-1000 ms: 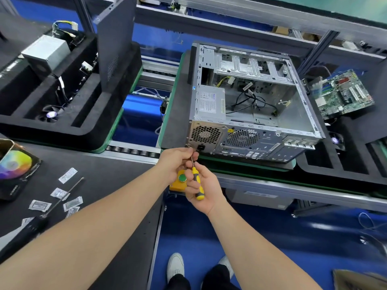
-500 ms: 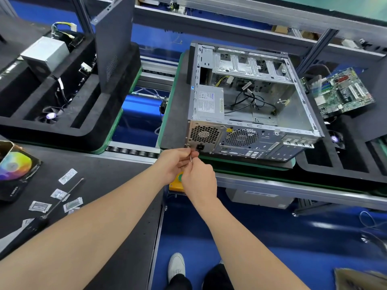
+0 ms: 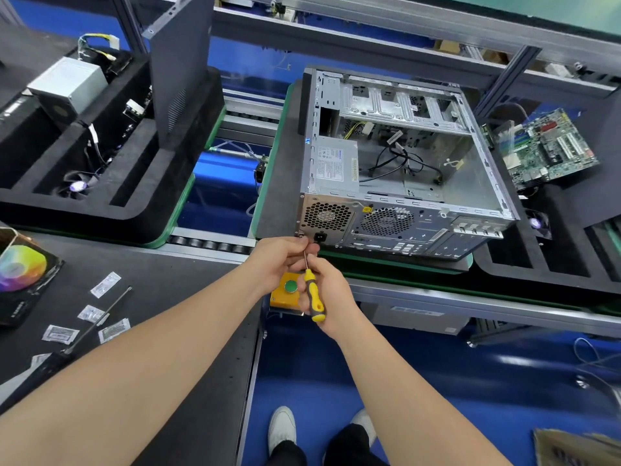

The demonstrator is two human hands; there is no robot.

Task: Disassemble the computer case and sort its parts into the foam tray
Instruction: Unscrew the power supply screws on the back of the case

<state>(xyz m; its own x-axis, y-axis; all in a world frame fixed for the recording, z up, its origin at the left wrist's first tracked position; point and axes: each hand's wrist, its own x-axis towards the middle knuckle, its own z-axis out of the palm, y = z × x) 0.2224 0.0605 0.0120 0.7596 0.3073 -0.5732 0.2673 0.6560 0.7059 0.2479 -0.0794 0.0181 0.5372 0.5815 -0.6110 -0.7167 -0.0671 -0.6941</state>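
Computer case [image 3: 403,169] lies on side, rear panel at near edge of grey carrier plate [image 3: 282,183]. Right hand [image 3: 331,294] grips yellow screwdriver [image 3: 314,294] handle for torque. Left hand [image 3: 282,260] pinches shaft, steadying tip at panel corner, likely to free power supply [image 3: 336,166].

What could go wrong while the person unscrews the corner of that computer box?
The screwdriver might slip off the screw and poke the left hand, which pinches its shaft near the tip. The tiny screw might also drop from the computer case corner onto the blue floor, because the right hand works at the bench edge.
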